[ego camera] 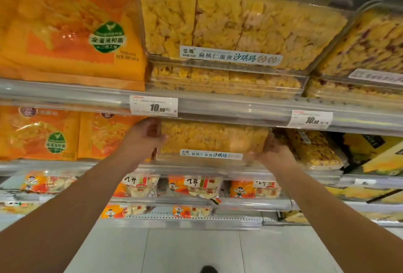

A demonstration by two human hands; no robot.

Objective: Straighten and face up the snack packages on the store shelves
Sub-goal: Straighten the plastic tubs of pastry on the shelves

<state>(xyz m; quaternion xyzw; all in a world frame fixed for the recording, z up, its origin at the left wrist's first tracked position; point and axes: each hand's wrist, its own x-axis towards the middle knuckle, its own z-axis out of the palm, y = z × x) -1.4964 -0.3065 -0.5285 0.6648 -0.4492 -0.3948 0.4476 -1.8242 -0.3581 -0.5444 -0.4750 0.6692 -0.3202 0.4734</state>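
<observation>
Two hands hold one clear plastic box of yellow snack squares (212, 139) on the second shelf down, under the price rail (239, 113): the left hand (148, 137) grips its left end at about nine o'clock of the box, fingers curled round the edge with the thumb toward the front, and the right hand (270, 149) grips the right end at about three o'clock, fingers wrapped on the lower corner, though blur hides how each finger lies. The box sits with its blue-and-white label strip (211, 154) facing out and roughly level, its front near the shelf lip. At twelve o'clock from it, on the shelf above, a tilted stack of the same boxes (235, 24) leans back; at nine o'clock stand orange snack bags (58, 135); at three o'clock lies a box with dark red flecks (316, 148), skewed against its neighbour. At six o'clock, lower shelves hold small cartoon-printed packs (196, 185). By the look of it, the step in hand is squaring this one box and drawing it to the front edge. The next move likely calls for an even pull from both ends so the label stays level, then letting go and turning to the skewed flecked box on the right
</observation>
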